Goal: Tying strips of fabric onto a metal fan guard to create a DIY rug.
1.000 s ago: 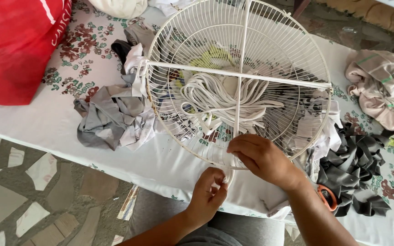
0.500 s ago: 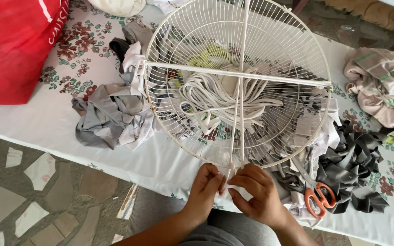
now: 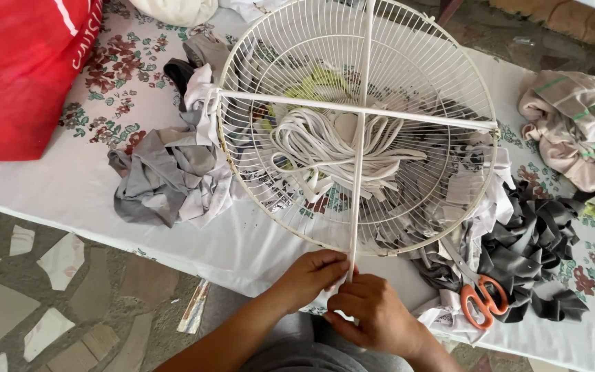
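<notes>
White wire fan guard (image 3: 408,76) flat on table; white fabric strip (image 3: 357,165) stretched across it.

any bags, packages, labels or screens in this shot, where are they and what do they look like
Red bag: far left corner of the table, bulging and soft, bright red with white lettering and a white stripe.
No labels, signs or screens show. The rest is the white wire fan guard, cloth strips, and orange-handled scissors. The left hand and right hand hold a white strip at the guard's near rim.
</notes>
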